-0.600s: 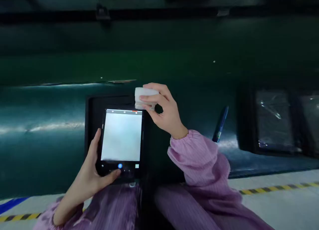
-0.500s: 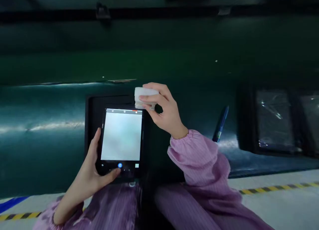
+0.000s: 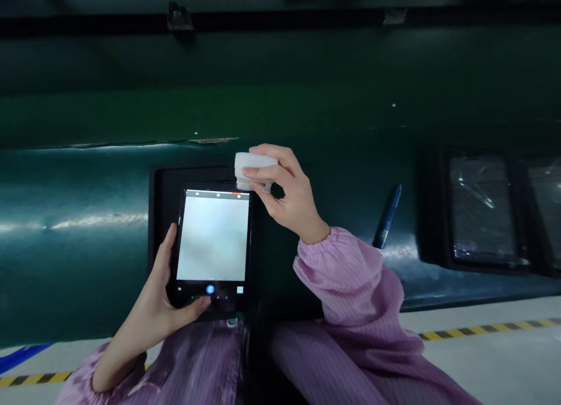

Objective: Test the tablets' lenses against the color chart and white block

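A black tablet (image 3: 214, 235) with a lit, pale, blurry screen is gripped at its lower left by my left hand (image 3: 164, 303). The thumb lies along the bottom bezel by a round blue on-screen button; the other fingers go behind. My right hand (image 3: 287, 189) pinches a small white block (image 3: 255, 162), with a greyish lower layer, at the tablet's upper right corner. What the block is, I cannot make out. Beneath the tablet is a black tray (image 3: 153, 218), its rim showing at the left and top.
On the green work surface (image 3: 65, 276), a blue pen (image 3: 388, 218) lies to the right. Beyond it are black trays (image 3: 433, 218) holding dark, glossy, flat things (image 3: 482, 206) that look film-covered. Yellow-and-black floor tape (image 3: 486, 329) runs along the near side. A dark rail (image 3: 280, 22) crosses the back.
Both hands, the tablet and the white block keep almost the same positions. The blur on the tablet's screen has shifted slightly, and the camera view has moved a little.
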A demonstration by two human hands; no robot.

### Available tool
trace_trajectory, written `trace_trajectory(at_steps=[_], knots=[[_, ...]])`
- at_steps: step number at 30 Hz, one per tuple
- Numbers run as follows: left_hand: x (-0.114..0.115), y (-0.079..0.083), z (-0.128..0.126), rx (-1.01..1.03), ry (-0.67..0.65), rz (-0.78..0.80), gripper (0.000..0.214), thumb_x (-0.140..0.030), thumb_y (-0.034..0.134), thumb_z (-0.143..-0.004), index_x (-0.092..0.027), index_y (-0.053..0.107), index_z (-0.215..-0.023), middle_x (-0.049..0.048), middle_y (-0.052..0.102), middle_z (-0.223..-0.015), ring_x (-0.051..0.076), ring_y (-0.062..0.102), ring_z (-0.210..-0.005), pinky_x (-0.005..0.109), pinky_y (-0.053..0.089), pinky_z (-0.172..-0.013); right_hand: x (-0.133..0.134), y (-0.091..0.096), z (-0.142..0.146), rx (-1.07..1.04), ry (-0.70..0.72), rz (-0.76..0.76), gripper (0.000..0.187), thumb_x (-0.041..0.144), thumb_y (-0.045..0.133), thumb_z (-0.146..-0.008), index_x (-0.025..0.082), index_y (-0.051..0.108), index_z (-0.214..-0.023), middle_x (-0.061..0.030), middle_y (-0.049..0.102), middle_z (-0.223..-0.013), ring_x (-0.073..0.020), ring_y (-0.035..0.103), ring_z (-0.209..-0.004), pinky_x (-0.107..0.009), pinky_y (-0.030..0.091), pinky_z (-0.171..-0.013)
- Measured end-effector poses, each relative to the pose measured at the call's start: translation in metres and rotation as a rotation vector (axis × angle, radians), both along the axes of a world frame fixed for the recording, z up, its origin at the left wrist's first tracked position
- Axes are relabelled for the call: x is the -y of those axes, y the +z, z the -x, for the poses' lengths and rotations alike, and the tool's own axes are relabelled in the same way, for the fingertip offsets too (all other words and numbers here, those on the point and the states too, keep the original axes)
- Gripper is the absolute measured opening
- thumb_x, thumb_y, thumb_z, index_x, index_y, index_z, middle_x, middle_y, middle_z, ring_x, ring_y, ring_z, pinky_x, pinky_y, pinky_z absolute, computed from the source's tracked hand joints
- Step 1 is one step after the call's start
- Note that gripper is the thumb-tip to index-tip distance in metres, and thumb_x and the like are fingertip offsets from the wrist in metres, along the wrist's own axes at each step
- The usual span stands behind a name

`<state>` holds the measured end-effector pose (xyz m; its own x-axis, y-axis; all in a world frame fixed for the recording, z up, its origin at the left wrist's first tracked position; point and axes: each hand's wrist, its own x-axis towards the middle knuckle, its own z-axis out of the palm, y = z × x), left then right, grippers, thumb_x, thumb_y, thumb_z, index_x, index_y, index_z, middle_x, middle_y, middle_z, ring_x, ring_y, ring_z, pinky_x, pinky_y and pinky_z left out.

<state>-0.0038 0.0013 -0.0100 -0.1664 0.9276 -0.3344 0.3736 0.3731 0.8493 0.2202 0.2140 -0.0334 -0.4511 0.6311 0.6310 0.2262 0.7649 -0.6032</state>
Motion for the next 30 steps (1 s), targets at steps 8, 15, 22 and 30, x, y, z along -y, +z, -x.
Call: trace_trajectory(at_steps=[8,15,22,30], knots=[[-0.002,0.006,-0.003,-0.013,-0.005,-0.001,0.118,-0.047,0.088,-0.079,-0.037,0.012,-0.169,0.0051,0.015,-0.178,0.04,0.017,-0.161,0.065,0.021,-0.127,0.0,0.0,-0.001,-0.018,0.005,0.023,0.027,0.014,0.054,-0.103,0.03,0.063,-0.123,-0.0042,0.059,-0.137,-0.0273,0.061,-0.128,-0.05,0.064,-0.094],[0.0,0.005,-0.001,0.034,0.021,0.011,0.119,-0.042,0.09,-0.077,-0.038,0.015,-0.168,0.0037,0.018,-0.177,0.039,0.018,-0.161,0.064,0.018,-0.127,0.001,-0.002,-0.001,-0.016,-0.003,0.043,0.027,0.016,0.056,-0.103,0.032,0.063,-0.124,-0.0037,0.059,-0.138,-0.0274,0.059,-0.131,-0.052,0.061,-0.1],[-0.001,-0.006,0.005,0.136,0.245,0.0,0.065,-0.045,0.072,-0.096,-0.041,0.048,-0.156,-0.0025,0.043,-0.167,0.031,0.034,-0.157,0.049,0.031,-0.129,0.002,-0.001,-0.002,-0.008,-0.026,0.054,0.027,0.016,0.056,-0.102,0.031,0.062,-0.124,-0.0049,0.059,-0.137,-0.028,0.06,-0.13,-0.053,0.062,-0.099],[-0.015,-0.014,-0.001,0.19,0.419,-0.056,0.053,-0.048,0.071,-0.094,-0.028,0.065,-0.143,0.005,0.057,-0.156,0.032,0.045,-0.151,0.047,0.039,-0.125,0.006,0.005,-0.007,-0.034,-0.128,0.047,0.031,0.021,0.065,-0.099,0.032,0.062,-0.128,-0.0079,0.061,-0.138,-0.0297,0.061,-0.13,-0.056,0.058,-0.105]])
